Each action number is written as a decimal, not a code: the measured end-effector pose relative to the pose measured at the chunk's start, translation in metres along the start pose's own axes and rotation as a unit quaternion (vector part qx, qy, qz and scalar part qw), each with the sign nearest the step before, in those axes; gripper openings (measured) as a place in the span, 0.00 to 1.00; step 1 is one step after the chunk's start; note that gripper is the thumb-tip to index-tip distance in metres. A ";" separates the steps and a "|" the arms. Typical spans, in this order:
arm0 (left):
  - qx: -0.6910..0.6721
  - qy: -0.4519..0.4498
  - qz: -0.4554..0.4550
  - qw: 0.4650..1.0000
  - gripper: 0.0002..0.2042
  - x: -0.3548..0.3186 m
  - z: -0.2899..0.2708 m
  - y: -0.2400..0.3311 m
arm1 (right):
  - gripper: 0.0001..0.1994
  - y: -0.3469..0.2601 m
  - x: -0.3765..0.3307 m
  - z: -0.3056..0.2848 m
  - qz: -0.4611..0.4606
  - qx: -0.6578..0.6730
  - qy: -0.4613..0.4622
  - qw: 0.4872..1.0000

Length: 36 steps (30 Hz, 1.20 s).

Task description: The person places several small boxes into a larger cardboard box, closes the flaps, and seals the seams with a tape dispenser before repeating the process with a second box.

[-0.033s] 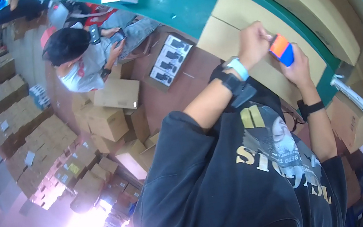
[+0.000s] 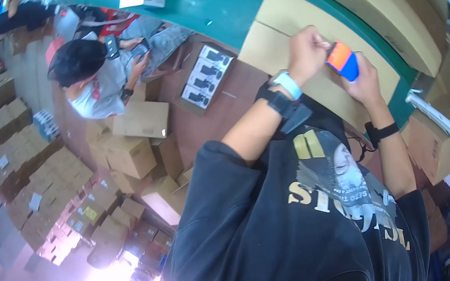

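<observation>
A puzzle cube (image 2: 345, 63) shows an orange face on top and a blue face below it. It is between my two hands, above the cardboard on the bench. My right hand (image 2: 365, 82) wraps its fingers round the cube from the right. On the other side, the fingers of my left hand (image 2: 305, 54) are curled, with the fingertips at the cube's upper left edge; part of this grip is hidden. A pale watch (image 2: 286, 85) and a dark strap are on my left wrist, and a black band (image 2: 385, 131) is on my right.
Flat cardboard (image 2: 262, 43) lies on the green bench (image 2: 213, 7), with a long carton (image 2: 376, 5) behind it. A seated person (image 2: 90, 74) holds a phone at the left. An open box of black devices (image 2: 207, 77) and stacked cartons (image 2: 129, 151) stand nearby.
The whole scene has shifted slightly to the left in the view. My hands keep nearly the same hold on the puzzle cube.
</observation>
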<state>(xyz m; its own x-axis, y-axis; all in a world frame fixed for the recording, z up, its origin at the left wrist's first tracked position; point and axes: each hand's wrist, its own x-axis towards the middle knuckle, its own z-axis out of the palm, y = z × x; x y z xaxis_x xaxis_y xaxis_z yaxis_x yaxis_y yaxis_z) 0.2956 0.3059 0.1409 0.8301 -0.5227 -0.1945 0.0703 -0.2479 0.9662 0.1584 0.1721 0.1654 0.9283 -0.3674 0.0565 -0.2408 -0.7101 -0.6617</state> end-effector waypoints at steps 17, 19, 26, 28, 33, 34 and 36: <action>-0.170 0.032 -0.142 0.975 0.09 0.100 -0.139 -0.114 | 0.21 -0.043 0.044 0.030 0.061 -0.213 -0.103 0.970; -0.186 0.025 -0.133 0.973 0.10 0.102 -0.129 -0.119 | 0.20 -0.038 0.042 0.029 0.066 -0.215 -0.098 0.970; -0.082 0.084 -0.112 0.987 0.15 0.094 -0.120 -0.118 | 0.19 -0.032 0.047 0.030 0.049 -0.243 -0.123 0.961; -0.054 0.105 -0.089 0.989 0.16 0.097 -0.123 -0.119 | 0.19 -0.032 0.050 0.033 0.056 -0.237 -0.119 0.963; -0.040 0.134 -0.110 0.984 0.15 0.095 -0.111 -0.118 | 0.18 -0.026 0.049 0.031 0.045 -0.230 -0.118 0.965; -0.036 0.137 -0.105 0.984 0.15 0.095 -0.110 -0.114 | 0.18 -0.028 0.049 0.031 0.052 -0.232 -0.118 0.964; -0.002 0.116 -0.167 0.979 0.17 0.097 -0.101 -0.107 | 0.18 -0.029 0.049 0.031 0.071 -0.236 -0.116 0.962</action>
<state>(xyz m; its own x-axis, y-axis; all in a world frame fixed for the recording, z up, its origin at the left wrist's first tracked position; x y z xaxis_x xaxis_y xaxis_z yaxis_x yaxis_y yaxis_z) 0.4245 0.3643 0.0361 0.8634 -0.2142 -0.4569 0.3615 -0.3693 0.8561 0.2194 0.1933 0.1643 0.9016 -0.3760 -0.2140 -0.4212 -0.8760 -0.2350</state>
